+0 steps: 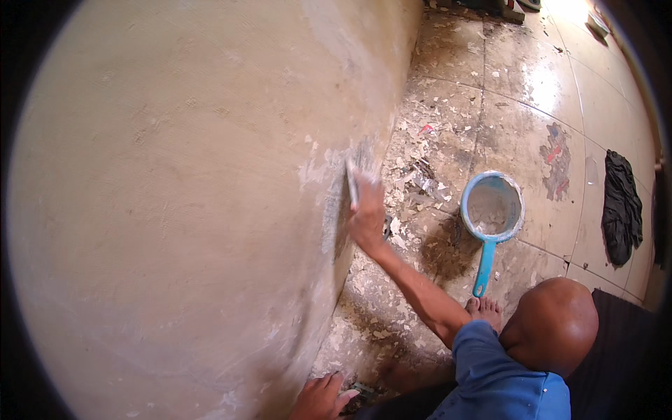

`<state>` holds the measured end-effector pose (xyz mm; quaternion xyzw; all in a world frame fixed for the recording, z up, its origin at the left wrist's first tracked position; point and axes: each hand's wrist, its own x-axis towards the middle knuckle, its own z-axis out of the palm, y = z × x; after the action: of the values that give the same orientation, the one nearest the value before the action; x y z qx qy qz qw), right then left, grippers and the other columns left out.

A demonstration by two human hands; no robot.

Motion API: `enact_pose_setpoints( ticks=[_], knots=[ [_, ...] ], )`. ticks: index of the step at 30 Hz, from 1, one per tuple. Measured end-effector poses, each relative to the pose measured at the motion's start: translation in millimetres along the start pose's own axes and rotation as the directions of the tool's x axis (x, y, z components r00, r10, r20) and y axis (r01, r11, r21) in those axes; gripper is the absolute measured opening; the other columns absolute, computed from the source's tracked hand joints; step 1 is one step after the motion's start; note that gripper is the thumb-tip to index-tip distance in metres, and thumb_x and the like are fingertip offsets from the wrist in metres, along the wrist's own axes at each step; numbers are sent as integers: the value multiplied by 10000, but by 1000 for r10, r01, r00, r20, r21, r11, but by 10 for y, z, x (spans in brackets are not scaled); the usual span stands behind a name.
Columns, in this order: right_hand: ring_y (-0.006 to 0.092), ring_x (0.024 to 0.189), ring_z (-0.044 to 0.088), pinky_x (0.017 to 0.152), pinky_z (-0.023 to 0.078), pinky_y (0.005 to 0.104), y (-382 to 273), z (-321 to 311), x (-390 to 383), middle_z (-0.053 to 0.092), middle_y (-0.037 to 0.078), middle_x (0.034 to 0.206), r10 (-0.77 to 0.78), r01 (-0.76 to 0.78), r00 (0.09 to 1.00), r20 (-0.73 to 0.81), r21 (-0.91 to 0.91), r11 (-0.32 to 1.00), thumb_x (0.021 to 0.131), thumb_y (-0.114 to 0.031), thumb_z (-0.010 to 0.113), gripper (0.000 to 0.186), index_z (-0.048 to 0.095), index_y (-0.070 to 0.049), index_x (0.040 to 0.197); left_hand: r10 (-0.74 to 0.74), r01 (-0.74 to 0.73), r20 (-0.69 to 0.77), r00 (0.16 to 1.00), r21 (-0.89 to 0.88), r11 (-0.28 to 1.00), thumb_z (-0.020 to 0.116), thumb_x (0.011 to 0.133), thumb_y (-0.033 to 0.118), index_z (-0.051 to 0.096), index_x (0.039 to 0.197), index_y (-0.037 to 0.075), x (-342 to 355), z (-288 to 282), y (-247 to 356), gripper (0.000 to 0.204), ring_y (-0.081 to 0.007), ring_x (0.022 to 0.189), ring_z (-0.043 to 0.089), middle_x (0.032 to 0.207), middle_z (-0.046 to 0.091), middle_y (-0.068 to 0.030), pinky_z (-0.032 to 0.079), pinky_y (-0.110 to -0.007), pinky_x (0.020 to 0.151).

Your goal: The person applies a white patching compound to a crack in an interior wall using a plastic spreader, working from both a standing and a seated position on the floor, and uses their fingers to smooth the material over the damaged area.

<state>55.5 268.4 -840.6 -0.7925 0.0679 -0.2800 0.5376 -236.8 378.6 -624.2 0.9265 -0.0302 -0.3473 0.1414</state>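
A flat, pale-edged putty knife (352,183) is in my right hand (367,217), its blade pressed against the low part of the beige wall (182,175). The hand is closed round it and slightly smeared by motion. Under the blade, a rough grey-white patch (332,203) shows on the wall near the floor. At the bottom edge, my left hand (320,397) lies beside the foot of the wall, thumb apart from the fingers. No held object shows in it; part of it is cut off. White residue marks its thumb.
A blue long-handled dipper (484,269) with pale paste inside stands on the tiled floor, its handle near my bare foot (486,308). Flakes of paint (427,161) litter the floor along the wall. A black crumpled plastic piece (620,210) lies farther right. My bent knee (556,325) is close by.
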Motion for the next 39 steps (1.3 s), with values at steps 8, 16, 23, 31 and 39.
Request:
enact_pose_setpoints(
  ticks=[8, 16, 23, 31, 39],
  knots=[
    [377, 1022, 537, 845, 443, 501, 393, 34, 1048, 538, 205, 1056, 377, -381, 920, 111, 17, 924, 847, -59, 588, 363, 526, -3, 1200, -96, 96, 26, 995, -27, 995, 594, 873, 229, 522, 1201, -7, -91, -35, 56, 411, -436, 1034, 529, 1081, 584, -260, 433, -481, 886],
    [395, 1046, 538, 832, 481, 524, 376, 71, 1252, 532, 217, 1077, 279, -281, 958, -61, -22, 960, 865, -71, 587, 344, 523, -1, 1196, 1, -1, -38, 999, -7, 1000, 593, 835, 189, 495, 1252, -54, -42, -6, 9, 493, -433, 1071, 525, 1143, 579, -262, 432, -474, 923],
    [412, 1064, 524, 847, 482, 498, -82, -41, 888, 516, 253, 1075, 326, -330, 939, 110, 15, 944, 904, -156, 551, 392, 486, -1, 1257, -55, 55, 14, 998, -34, 998, 586, 824, 178, 495, 1261, -55, -44, 14, 32, 504, -428, 1114, 514, 1189, 566, -268, 422, -454, 961],
    [399, 1011, 523, 863, 451, 510, 773, 52, 1186, 539, 230, 1053, 557, -548, 824, 104, -104, 830, 844, -97, 602, 445, 503, 20, 1262, -48, 48, 38, 998, -11, 999, 603, 827, 158, 492, 1269, -54, -62, -81, 131, 502, -417, 1138, 509, 1209, 563, -257, 415, -445, 981],
    [403, 950, 549, 829, 448, 487, -76, 30, 192, 545, 234, 1015, 71, -71, 989, -128, 1, 997, 840, -51, 489, 209, 559, 32, 1018, 28, -28, 9, 1000, 44, 999, 620, 843, 185, 491, 1266, -47, -27, 98, -38, 499, -412, 1117, 520, 1202, 571, -240, 425, -450, 964]
  ],
)
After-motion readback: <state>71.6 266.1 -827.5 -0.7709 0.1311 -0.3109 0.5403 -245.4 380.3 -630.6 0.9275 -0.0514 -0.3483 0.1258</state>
